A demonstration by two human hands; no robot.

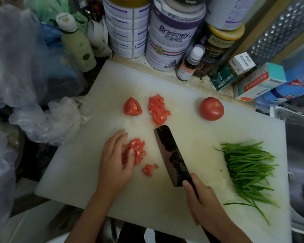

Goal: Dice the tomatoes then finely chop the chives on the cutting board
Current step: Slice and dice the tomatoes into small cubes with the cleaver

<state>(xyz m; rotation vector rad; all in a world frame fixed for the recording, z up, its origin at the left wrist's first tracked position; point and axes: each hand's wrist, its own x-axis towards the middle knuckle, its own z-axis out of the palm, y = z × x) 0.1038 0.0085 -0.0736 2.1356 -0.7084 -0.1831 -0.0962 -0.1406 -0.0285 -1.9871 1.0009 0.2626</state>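
Cutting board (88, 163): white, carries everything below.
Left hand (116, 158): grip loose, fingers resting on near tomato dice (137, 149).
Tomato wedge (132, 106): far side, cut face up.
Far tomato dice (158, 109): beside the wedge.
Knife (172, 155): blade over mid-board.
Right hand (204, 202): grip wrapped round the knife handle.
Whole tomato (211, 108): far right.
Chives (249, 171): uncut bundle, right side.

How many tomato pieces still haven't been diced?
2: a whole tomato at the board's far right, and a wedge left of the far diced heap. The left hand may hide another.
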